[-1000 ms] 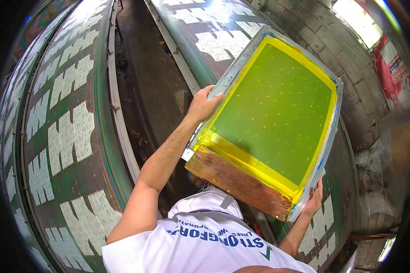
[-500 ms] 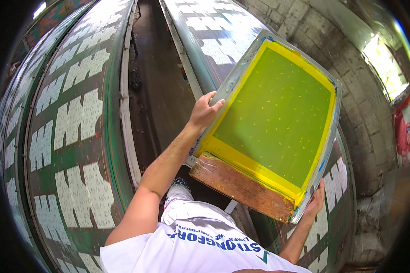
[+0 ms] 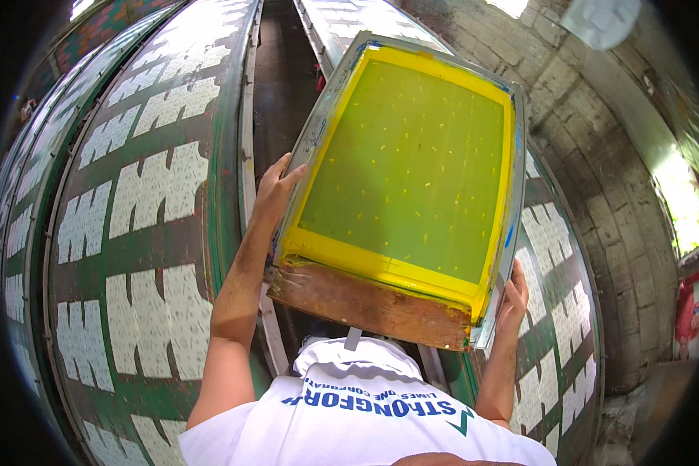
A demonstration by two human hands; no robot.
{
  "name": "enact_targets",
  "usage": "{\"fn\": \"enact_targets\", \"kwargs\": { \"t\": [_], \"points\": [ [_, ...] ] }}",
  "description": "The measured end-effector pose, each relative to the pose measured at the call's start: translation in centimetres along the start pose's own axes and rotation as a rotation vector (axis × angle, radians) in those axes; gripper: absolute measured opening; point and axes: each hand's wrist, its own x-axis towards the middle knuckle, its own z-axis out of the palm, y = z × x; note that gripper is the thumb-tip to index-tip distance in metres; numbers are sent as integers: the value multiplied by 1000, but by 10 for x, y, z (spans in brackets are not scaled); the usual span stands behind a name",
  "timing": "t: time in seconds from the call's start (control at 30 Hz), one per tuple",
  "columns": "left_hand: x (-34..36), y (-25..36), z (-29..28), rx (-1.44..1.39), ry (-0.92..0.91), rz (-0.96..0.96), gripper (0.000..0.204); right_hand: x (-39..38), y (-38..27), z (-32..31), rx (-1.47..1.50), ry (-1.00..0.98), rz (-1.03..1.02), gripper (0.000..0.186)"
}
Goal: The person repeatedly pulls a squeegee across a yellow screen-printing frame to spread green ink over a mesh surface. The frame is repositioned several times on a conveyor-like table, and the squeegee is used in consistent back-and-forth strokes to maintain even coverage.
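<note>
Both my left hand (image 3: pixel 276 193) and right hand (image 3: pixel 512 298) clasp a framed yellow-green screen (image 3: pixel 412 171), at its left side and near its lower right corner; a brown wooden board (image 3: pixel 369 304) spans its near end, before my white shirt (image 3: pixel 279 431), with long tables (image 3: pixel 223 182) bearing white pieces (image 3: pixel 159 318) either side
</note>
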Motion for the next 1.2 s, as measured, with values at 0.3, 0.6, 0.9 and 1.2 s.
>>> {"fn": "enact_targets", "kwargs": {
  "t": [0.3, 0.6, 0.9, 1.2],
  "points": [
    [212, -14, -5, -11, 30, 37, 91, 183, 33, 99, 27, 24, 38, 79],
    [469, 39, 29, 173, -87, 158, 80, 384, 100, 167, 169, 22, -29, 74],
    [677, 43, -44, 187, -16, 107, 90, 549, 128, 318, 77, 98, 23, 79],
    [890, 57, -259, 29, 137, 43, 82, 730, 150, 597, 155, -29, 57, 79]
  ]
}}
